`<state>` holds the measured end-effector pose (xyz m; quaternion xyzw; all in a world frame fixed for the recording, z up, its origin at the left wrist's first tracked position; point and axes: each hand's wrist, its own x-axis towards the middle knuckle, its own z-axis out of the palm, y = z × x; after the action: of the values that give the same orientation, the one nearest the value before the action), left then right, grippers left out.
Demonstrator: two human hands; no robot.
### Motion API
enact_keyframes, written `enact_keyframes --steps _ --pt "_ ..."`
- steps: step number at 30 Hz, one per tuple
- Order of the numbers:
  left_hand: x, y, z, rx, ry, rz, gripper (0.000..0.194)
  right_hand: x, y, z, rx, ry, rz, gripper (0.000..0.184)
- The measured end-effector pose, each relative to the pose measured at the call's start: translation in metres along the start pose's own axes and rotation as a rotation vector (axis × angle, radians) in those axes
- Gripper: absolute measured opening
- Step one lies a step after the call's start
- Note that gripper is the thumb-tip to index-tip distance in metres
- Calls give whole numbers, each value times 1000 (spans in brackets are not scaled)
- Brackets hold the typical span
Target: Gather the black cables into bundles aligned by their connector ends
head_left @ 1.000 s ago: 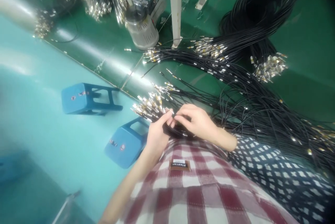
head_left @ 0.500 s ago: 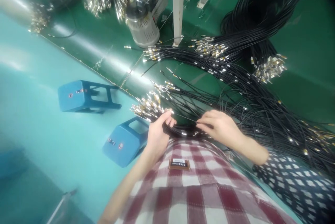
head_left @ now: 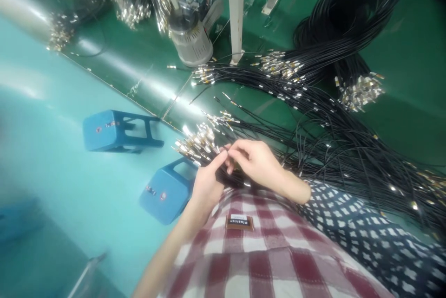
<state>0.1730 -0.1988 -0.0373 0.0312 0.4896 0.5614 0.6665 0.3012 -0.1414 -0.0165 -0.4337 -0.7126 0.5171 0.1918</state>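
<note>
My left hand (head_left: pixel 209 173) is closed round a bundle of black cables (head_left: pixel 234 178), low in front of my checked apron. Shiny connector ends (head_left: pixel 197 142) fan out from the bundle to the left of that hand. My right hand (head_left: pixel 256 161) meets the left thumb and fingers, its thumb and index finger pinched together at the top of the bundle. A thin black cable seems to be in this pinch, though the fingers hide most of it. More loose cables (head_left: pixel 275 131) with metal ends lie just beyond both hands.
Two blue stools (head_left: pixel 101 131) lie on their sides at the left. Beyond the hands, a long cable heap (head_left: pixel 348 140) stretches right. A large cable coil (head_left: pixel 348 19) is at the upper right. A grey machine (head_left: pixel 193 40) stands beside white metal legs (head_left: pixel 236 15).
My right hand has moved left, from holding a thin cable stretched out at the right to meeting my left hand. The left hand keeps its hold on the bundle.
</note>
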Motion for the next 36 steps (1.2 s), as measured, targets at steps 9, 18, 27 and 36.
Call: enact_keyframes --steps 9,18,27,36 --pt "3 -4 -16 -33 21 -103 15 52 56 -11 -281 -98 334 26" --pt "6 -5 -15 -65 -45 -27 8 28 59 -6 140 -287 210 22" --pt "-3 4 -1 55 -85 -54 14 6 14 2 432 -137 145 23" --pt "-2 -3 -14 -7 71 -139 20 39 74 -13 71 -274 364 17"
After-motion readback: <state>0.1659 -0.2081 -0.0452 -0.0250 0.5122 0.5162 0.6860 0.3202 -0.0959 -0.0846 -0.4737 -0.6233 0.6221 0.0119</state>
